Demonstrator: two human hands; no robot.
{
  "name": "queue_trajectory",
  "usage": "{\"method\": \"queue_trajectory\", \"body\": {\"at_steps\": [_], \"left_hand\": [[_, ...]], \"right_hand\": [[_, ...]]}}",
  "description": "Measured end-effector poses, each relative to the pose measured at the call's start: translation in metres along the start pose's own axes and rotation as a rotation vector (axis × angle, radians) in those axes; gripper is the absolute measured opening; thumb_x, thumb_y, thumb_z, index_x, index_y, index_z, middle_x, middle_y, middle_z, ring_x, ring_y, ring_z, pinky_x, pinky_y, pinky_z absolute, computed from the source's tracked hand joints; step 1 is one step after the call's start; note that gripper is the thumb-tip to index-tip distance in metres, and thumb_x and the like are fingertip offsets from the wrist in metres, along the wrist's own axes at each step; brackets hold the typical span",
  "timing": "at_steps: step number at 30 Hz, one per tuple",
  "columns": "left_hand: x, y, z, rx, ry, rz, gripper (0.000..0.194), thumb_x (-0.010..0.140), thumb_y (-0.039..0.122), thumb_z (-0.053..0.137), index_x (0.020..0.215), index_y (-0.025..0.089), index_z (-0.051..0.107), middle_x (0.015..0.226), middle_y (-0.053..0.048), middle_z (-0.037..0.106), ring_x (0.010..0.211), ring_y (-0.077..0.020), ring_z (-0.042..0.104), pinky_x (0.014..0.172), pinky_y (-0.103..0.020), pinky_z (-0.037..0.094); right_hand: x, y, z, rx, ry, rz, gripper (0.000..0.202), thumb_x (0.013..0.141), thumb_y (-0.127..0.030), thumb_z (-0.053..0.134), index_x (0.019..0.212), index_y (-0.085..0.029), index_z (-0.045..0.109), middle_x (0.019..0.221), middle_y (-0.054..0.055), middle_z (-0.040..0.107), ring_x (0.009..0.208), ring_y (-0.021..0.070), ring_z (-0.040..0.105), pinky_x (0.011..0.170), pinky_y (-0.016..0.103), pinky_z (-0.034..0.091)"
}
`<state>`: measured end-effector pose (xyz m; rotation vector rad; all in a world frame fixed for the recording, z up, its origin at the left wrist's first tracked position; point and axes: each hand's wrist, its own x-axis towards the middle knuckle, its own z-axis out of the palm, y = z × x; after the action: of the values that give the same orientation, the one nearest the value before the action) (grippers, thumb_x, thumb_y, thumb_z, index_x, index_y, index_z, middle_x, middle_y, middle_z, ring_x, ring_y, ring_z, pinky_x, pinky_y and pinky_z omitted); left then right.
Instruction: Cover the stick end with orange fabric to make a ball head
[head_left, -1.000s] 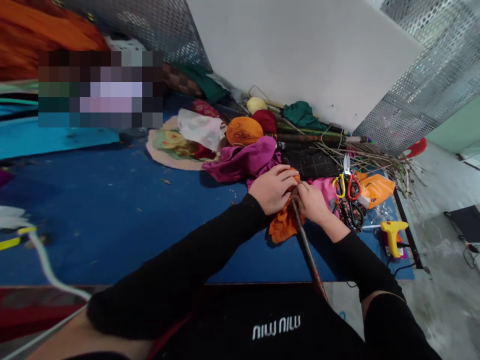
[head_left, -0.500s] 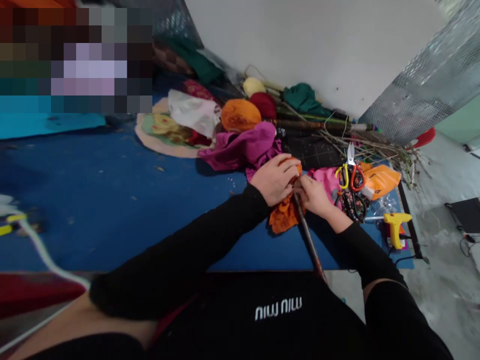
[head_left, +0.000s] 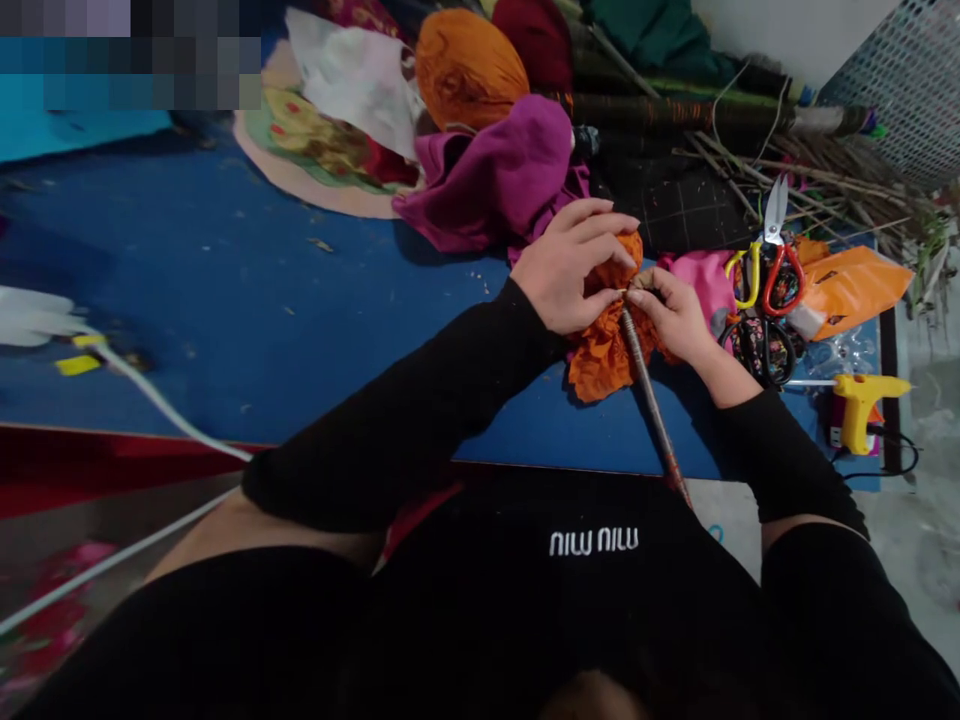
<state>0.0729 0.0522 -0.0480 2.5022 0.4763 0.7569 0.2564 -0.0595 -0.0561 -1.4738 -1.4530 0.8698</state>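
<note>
Head view: left hand [head_left: 574, 268] has its grip curled on the crinkled orange cloth [head_left: 604, 362], thumb and fingers slightly apart around it. Right hand's [head_left: 673, 318] grip is pinched together by the thin stick [head_left: 651, 405], can't tell on what. Cloth's over the blue worktop [head_left: 225, 310], near magenta fabric [head_left: 495, 180].

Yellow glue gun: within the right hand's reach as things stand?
Probably yes: the yellow glue gun looks uncovered, on the same side as the right hand. But that hand is occupied at the orange cloth, so it would likely have to leave that first.
</note>
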Motion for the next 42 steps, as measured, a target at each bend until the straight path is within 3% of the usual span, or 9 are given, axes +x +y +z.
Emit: {"method": "queue_trajectory", "body": {"at_steps": [5, 10, 15, 22, 25, 32, 37, 42], "left_hand": [[-0.003, 0.002, -0.004, 0.017, -0.05, -0.04, 0.032, 0.089, 0.034, 0.055, 0.117, 0.028, 0.068, 0.156, 0.002, 0.057, 0.152, -0.0285, 0.037, 0.13, -0.061, 0.035], [-0.001, 0.004, -0.006, 0.003, -0.075, -0.091, 0.03, 0.089, 0.038, 0.057, 0.115, 0.026, 0.068, 0.155, 0.001, 0.057, 0.152, -0.03, 0.033, 0.129, -0.067, 0.032], [0.0, 0.001, -0.008, -0.031, -0.067, -0.048, 0.029, 0.085, 0.037, 0.063, 0.112, 0.029, 0.068, 0.154, 0.0, 0.058, 0.152, -0.0294, 0.037, 0.133, -0.061, 0.031], [0.001, 0.005, -0.009, -0.005, -0.098, -0.073, 0.034, 0.082, 0.035, 0.062, 0.114, 0.027, 0.067, 0.154, -0.002, 0.057, 0.154, -0.0287, 0.033, 0.136, -0.059, 0.028], [0.001, 0.008, -0.008, 0.006, -0.082, -0.097, 0.033, 0.08, 0.033, 0.061, 0.113, 0.031, 0.067, 0.153, 0.001, 0.058, 0.154, -0.0277, 0.034, 0.135, -0.056, 0.031], [0.002, 0.013, -0.006, 0.001, -0.056, -0.096, 0.035, 0.08, 0.03, 0.059, 0.114, 0.029, 0.067, 0.153, 0.001, 0.058, 0.154, -0.0284, 0.035, 0.134, -0.061, 0.031], [0.004, 0.018, -0.003, 0.02, -0.031, -0.129, 0.033, 0.078, 0.027, 0.062, 0.11, 0.035, 0.067, 0.152, 0.003, 0.058, 0.153, -0.0277, 0.036, 0.131, -0.058, 0.035], [0.004, 0.011, 0.006, 0.031, 0.011, -0.069, 0.03, 0.08, 0.029, 0.064, 0.11, 0.028, 0.065, 0.151, -0.004, 0.058, 0.15, -0.0295, 0.037, 0.128, -0.058, 0.035]], "right_hand": [[0.001, 0.003, 0.001, 0.009, 0.001, -0.014, 0.037, 0.095, -0.055, 0.064, 0.082, -0.022, 0.055, 0.079, -0.002, 0.058, 0.077, 0.0141, 0.052, 0.078, 0.032, 0.051], [0.001, 0.005, 0.001, -0.013, -0.006, -0.039, 0.033, 0.097, -0.052, 0.063, 0.084, -0.022, 0.056, 0.081, -0.002, 0.059, 0.078, 0.0141, 0.054, 0.077, 0.032, 0.051], [0.0, 0.006, 0.002, -0.084, -0.008, -0.05, 0.03, 0.1, -0.048, 0.059, 0.086, -0.022, 0.056, 0.082, -0.002, 0.06, 0.079, 0.0142, 0.055, 0.078, 0.032, 0.052], [-0.008, 0.001, 0.002, -0.38, 0.052, -0.185, 0.036, 0.103, -0.058, 0.048, 0.095, -0.024, 0.056, 0.09, 0.003, 0.062, 0.085, 0.019, 0.058, 0.083, 0.038, 0.054], [-0.01, -0.002, -0.002, -0.536, 0.049, -0.226, 0.038, 0.102, -0.06, 0.049, 0.099, -0.022, 0.057, 0.092, 0.005, 0.063, 0.086, 0.021, 0.06, 0.082, 0.039, 0.054], [-0.002, -0.006, -0.006, -0.861, -0.042, -0.289, 0.033, 0.107, -0.047, 0.039, 0.096, -0.021, 0.058, 0.091, 0.007, 0.063, 0.083, 0.0218, 0.059, 0.085, 0.041, 0.051], [0.004, -0.004, -0.009, -0.942, -0.158, -0.367, 0.032, 0.108, -0.034, 0.032, 0.096, -0.02, 0.057, 0.087, 0.006, 0.061, 0.079, 0.0192, 0.056, 0.081, 0.036, 0.048], [0.002, -0.004, -0.012, -1.006, -0.191, -0.431, 0.036, 0.109, -0.031, 0.027, 0.095, -0.018, 0.057, 0.085, 0.006, 0.058, 0.075, 0.0185, 0.052, 0.075, 0.034, 0.043]]}}
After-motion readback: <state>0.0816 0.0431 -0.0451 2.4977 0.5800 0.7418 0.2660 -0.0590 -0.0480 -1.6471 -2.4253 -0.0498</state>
